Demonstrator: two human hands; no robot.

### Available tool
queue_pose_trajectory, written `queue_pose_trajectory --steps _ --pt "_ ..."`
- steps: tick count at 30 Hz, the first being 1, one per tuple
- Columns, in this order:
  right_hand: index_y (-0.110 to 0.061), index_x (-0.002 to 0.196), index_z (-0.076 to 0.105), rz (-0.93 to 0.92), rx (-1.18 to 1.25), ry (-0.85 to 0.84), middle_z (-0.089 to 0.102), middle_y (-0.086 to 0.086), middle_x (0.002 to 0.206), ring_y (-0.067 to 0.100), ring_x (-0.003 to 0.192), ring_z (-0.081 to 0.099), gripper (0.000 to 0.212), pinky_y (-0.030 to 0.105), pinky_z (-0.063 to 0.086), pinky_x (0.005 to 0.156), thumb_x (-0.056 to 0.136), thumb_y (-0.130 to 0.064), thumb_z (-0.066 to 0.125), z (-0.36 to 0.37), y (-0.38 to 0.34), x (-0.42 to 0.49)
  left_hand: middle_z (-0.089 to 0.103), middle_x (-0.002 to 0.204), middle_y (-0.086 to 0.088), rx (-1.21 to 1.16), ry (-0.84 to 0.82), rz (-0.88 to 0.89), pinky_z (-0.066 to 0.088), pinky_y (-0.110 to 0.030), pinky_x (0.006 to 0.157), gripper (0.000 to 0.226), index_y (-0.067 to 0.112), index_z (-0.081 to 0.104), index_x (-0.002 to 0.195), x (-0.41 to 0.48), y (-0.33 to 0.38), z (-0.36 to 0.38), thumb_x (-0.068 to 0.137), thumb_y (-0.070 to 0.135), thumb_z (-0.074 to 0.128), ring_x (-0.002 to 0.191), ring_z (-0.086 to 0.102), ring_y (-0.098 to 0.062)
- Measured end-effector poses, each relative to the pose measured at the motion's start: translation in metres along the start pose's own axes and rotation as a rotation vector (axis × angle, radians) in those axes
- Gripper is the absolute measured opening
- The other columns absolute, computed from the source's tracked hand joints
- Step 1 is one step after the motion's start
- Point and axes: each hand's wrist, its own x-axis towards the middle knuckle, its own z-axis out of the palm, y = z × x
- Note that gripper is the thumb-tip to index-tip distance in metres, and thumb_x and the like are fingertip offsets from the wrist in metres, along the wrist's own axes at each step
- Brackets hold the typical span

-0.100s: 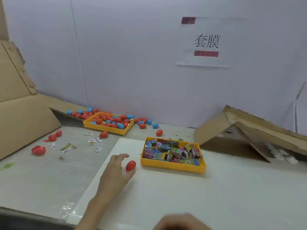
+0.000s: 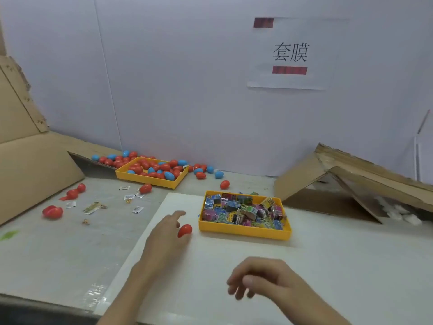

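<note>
**Right hand comes up to meet the egg**

The right hand [image 2: 269, 277] has moved forward from the bottom edge of the view and now hangs over the white board [image 2: 328, 266], fingers loosely curled and holding nothing. The left hand [image 2: 164, 242] has hardly shifted; it appears to pinch the red egg [image 2: 185, 230] at its fingertips with the forefinger stretched out above, low over the board and just left of the near yellow tray [image 2: 243, 232]; whether the egg touches the board I cannot tell. The hands are well apart, but the gap has narrowed; my reading is that the egg is about to be taken in both hands, perhaps to be opened or paired with one of the coloured packets [image 2: 241, 211] heaped in that tray.

The board lies on a pale desk [image 2: 58, 249]; at the back a second yellow tray [image 2: 150, 180] holds red and blue eggs, with more spilled around it along the wall [image 2: 175, 78]; loose red eggs [image 2: 52, 212] and small paper sachets [image 2: 137, 209] lie scattered on the left. A cardboard flap [image 2: 30, 170] leans in from the left, a collapsed cardboard box [image 2: 328, 184] from the right; a paper sign [image 2: 289, 52] hangs on the wall.
</note>
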Motion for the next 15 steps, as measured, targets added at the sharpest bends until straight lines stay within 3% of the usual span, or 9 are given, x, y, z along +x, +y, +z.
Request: queue_pose_trajectory --steps 2,4,7,9,11,13,15 --pt "-0.023 0.089 0.078 -0.014 -0.007 0.190 0.076 0.010 0.092 0.019 0.084 0.070 0.024 0.027 0.050 0.075 0.087 -0.017 0.055 -0.024 0.000 0.008 0.065 0.113 0.005 -0.023 -0.012 0.000 0.052 -0.028 0.087 0.032 0.034 0.064 0.125 0.010 -0.001 -0.001 0.094 0.027 0.068 0.091 0.061 -0.011" --pt "-0.021 0.088 0.077 -0.058 -0.026 0.264 0.075 0.011 0.087 0.020 0.079 0.069 0.023 0.026 0.051 0.070 0.085 -0.015 0.055 -0.028 0.010 0.018 0.068 0.106 0.004 -0.112 0.038 -0.013 0.052 -0.023 0.079 0.025 0.031 0.069 0.116 0.016 -0.005 0.001 0.093 0.023 0.070 0.084 0.061 -0.009" --pt "-0.019 0.084 0.076 -0.101 -0.114 0.422 0.073 0.008 0.080 0.016 0.070 0.067 0.024 0.023 0.051 0.065 0.088 -0.004 0.057 -0.057 0.017 0.047 0.069 0.100 0.003 -0.366 0.272 0.005 0.045 -0.006 0.061 0.023 0.028 0.068 0.112 0.020 0.002 0.005 0.091 0.019 0.073 0.080 0.063 -0.006" --pt "-0.021 0.084 0.074 -0.107 -0.294 0.541 0.072 0.003 0.076 0.015 0.066 0.064 0.030 0.031 0.052 0.063 0.091 0.004 0.059 -0.076 0.028 0.077 0.070 0.103 0.004 -0.492 0.370 0.069 0.043 -0.001 0.062 0.026 0.028 0.067 0.115 0.022 0.018 0.011 0.093 0.015 0.070 0.084 0.064 -0.002" --pt "-0.026 0.087 0.073 -0.048 -0.505 0.605 0.072 -0.004 0.082 0.016 0.071 0.062 0.025 0.039 0.052 0.069 0.092 -0.003 0.063 -0.086 0.042 0.103 0.067 0.113 0.009 -0.549 0.395 0.120 0.046 -0.002 0.070 0.034 0.028 0.064 0.127 0.023 0.039 0.019 0.096 0.014 0.066 0.095 0.062 0.002" --pt "-0.028 0.093 0.072 -0.019 -0.643 0.647 0.068 -0.008 0.090 0.013 0.077 0.058 0.018 0.038 0.052 0.075 0.091 -0.012 0.065 -0.098 0.055 0.122 0.058 0.120 0.014 -0.532 0.411 0.185 0.051 -0.012 0.079 0.043 0.028 0.057 0.138 0.021 0.056 0.030 0.098 0.013 0.061 0.104 0.057 -0.001" --pt "-0.033 0.099 0.071 0.015 -0.725 0.646 0.064 -0.012 0.093 0.010 0.082 0.056 0.016 0.036 0.050 0.080 0.090 -0.020 0.068 -0.107 0.066 0.133 0.051 0.117 0.011 -0.484 0.408 0.271 0.054 -0.017 0.076 0.046 0.031 0.052 0.142 0.021 0.065 0.041 0.100 0.012 0.057 0.103 0.055 0.003"
